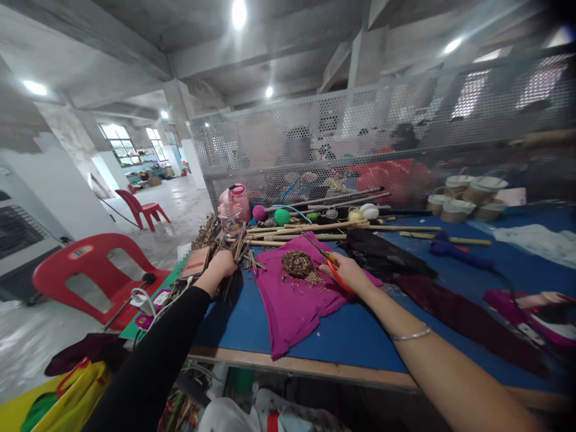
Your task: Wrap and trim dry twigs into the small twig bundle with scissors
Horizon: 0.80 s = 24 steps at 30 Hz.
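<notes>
The right hand [348,273] holds the scissors with red-orange handles [336,277], the fingers closed around the handles and the blades pointing up and away from the person, just beside the round clump of brown dried plant pieces [297,264]. This clump rests on the spread magenta cloth [288,324], which probably lies under it so that the loose crumbs are caught and do not scatter on the blue table top [360,345]. The left hand [223,264] reaches to the pile of thin, dry brown stalks [230,291] at the left of the cloth; whether its fingers are closed on some stalks, I cannot tell. The pile is near this hand, perhaps for easy picking. Behind the cloth, long pale canes [315,228] lie across the table, maybe to leave the front part for working, with a green yarn ball [282,216] just beyond them.
</notes>
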Tool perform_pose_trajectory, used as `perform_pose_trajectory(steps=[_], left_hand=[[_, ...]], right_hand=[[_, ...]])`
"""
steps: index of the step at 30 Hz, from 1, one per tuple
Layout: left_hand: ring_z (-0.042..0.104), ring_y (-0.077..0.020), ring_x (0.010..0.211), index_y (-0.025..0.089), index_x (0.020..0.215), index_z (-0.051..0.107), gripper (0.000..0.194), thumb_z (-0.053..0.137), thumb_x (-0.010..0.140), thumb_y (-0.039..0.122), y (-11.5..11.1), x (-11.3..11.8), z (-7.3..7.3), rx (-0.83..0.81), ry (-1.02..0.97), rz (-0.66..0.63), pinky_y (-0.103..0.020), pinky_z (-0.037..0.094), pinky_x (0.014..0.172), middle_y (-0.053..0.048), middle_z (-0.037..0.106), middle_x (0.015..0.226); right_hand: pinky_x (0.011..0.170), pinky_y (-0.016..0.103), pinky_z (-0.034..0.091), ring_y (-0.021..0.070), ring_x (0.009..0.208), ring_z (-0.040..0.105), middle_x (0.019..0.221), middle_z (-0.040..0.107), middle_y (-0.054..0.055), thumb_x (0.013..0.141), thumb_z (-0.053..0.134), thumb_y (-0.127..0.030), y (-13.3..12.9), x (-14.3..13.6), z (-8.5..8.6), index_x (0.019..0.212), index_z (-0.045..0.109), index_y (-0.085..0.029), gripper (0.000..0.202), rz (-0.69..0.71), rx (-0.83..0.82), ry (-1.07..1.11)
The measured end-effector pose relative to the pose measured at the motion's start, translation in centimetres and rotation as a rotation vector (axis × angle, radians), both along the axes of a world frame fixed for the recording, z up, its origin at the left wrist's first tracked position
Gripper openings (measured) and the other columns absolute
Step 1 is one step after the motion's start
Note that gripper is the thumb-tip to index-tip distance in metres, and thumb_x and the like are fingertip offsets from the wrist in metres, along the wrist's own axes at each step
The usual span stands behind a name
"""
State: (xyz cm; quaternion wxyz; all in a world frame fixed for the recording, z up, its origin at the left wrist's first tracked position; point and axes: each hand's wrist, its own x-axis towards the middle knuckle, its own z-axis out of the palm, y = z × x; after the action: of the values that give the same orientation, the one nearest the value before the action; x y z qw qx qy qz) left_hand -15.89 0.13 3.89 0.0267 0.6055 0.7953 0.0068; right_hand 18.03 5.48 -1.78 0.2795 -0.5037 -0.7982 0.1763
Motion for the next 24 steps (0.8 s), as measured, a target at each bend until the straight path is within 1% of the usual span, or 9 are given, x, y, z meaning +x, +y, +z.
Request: perform_pose_trajectory(steps=[2, 5, 9, 12, 14, 16, 18, 21, 24], left_hand=[[0.062, -0.0248, 0.082, 0.011, 0.075, 0.069, 0.021, 0.057, 0.062, 0.021, -0.1, -0.3, 0.2, -0.005, 0.009, 0.008, -0.026, 0.043, 0.073, -0.018, 0.067, 0.076], [0.062, -0.0249, 0.081, 0.01, 0.073, 0.069, 0.019, 0.056, 0.064, 0.02, -0.4, -0.6, 0.9, 0.0, 0.022, 0.015, -0.026, 0.042, 0.072, -0.018, 0.067, 0.075], [0.061, -0.025, 0.084, 0.009, 0.078, 0.067, 0.022, 0.054, 0.068, 0.023, -0.8, -0.5, 1.4, 0.048, 0.044, 0.021, -0.027, 0.042, 0.074, -0.02, 0.066, 0.086], [0.06, -0.0241, 0.09, 0.01, 0.091, 0.062, 0.031, 0.047, 0.075, 0.033, -0.9, 0.3, 0.8, 0.098, 0.047, 0.032, -0.027, 0.043, 0.075, -0.019, 0.064, 0.095], [0.06, -0.0239, 0.09, 0.011, 0.098, 0.058, 0.037, 0.048, 0.075, 0.039, -0.7, 0.9, 0.0, 0.103, 0.04, 0.036, -0.028, 0.044, 0.074, -0.017, 0.064, 0.097], [0.062, -0.0239, 0.087, 0.01, 0.102, 0.055, 0.039, 0.056, 0.07, 0.034, -0.5, 1.2, -0.6, 0.072, 0.032, 0.043, -0.027, 0.045, 0.072, -0.017, 0.064, 0.096], [0.062, -0.0239, 0.087, 0.008, 0.103, 0.054, 0.036, 0.055, 0.07, 0.023, -0.3, 1.0, -0.7, 0.057, 0.04, 0.05, -0.027, 0.045, 0.073, -0.019, 0.064, 0.095], [0.061, -0.0242, 0.09, 0.007, 0.097, 0.059, 0.028, 0.05, 0.071, 0.014, -0.1, -0.1, -0.2, 0.047, 0.058, 0.025, -0.027, 0.044, 0.077, -0.02, 0.064, 0.096], [0.062, -0.0219, 0.088, 0.011, 0.085, 0.065, 0.023, 0.05, 0.069, 0.012, -0.1, -1.2, 0.3, 0.011, 0.047, -0.038, -0.025, 0.044, 0.077, -0.015, 0.067, 0.092]], right_hand=[[0.057, 0.022, 0.038, 0.0142, 0.061, 0.051, 0.069, 0.058, 0.001, 0.071, 0.05, -0.056, 0.0, -0.1, -0.1, 0.081, 0.054, -0.019, 0.039, 0.003, -0.004, -0.004], [0.06, 0.023, 0.039, 0.0149, 0.065, 0.053, 0.074, 0.06, 0.002, 0.07, 0.051, -0.056, 0.1, -0.1, -0.3, 0.089, 0.055, -0.019, 0.042, 0.015, -0.014, 0.005], [0.062, 0.024, 0.039, 0.016, 0.068, 0.055, 0.078, 0.062, 0.003, 0.07, 0.051, -0.056, 0.1, -0.1, -0.3, 0.094, 0.056, -0.018, 0.045, 0.026, -0.024, 0.011], [0.062, 0.024, 0.039, 0.016, 0.067, 0.055, 0.077, 0.062, 0.003, 0.07, 0.052, -0.056, 0.0, -0.1, -0.1, 0.096, 0.056, -0.018, 0.046, 0.022, -0.02, 0.011], [0.061, 0.024, 0.039, 0.0158, 0.066, 0.055, 0.074, 0.061, 0.003, 0.069, 0.053, -0.056, -0.1, -0.1, -0.1, 0.092, 0.056, -0.019, 0.044, 0.013, -0.023, 0.001], [0.059, 0.023, 0.039, 0.0153, 0.064, 0.054, 0.071, 0.06, 0.002, 0.068, 0.053, -0.056, -0.1, -0.1, -0.1, 0.087, 0.056, -0.019, 0.042, 0.008, -0.024, -0.004], [0.057, 0.023, 0.038, 0.0146, 0.062, 0.053, 0.069, 0.059, 0.001, 0.069, 0.053, -0.056, 0.0, -0.1, -0.3, 0.085, 0.056, -0.019, 0.041, 0.014, -0.02, 0.01], [0.055, 0.022, 0.037, 0.0139, 0.06, 0.051, 0.067, 0.058, 0.001, 0.069, 0.053, -0.056, 0.2, -0.1, -0.6, 0.081, 0.055, -0.019, 0.038, 0.03, -0.01, 0.031], [0.053, 0.023, 0.037, 0.0139, 0.058, 0.05, 0.066, 0.058, 0.001, 0.069, 0.054, -0.055, 0.4, -0.1, -0.7, 0.077, 0.054, -0.019, 0.036, 0.029, -0.002, 0.03]])
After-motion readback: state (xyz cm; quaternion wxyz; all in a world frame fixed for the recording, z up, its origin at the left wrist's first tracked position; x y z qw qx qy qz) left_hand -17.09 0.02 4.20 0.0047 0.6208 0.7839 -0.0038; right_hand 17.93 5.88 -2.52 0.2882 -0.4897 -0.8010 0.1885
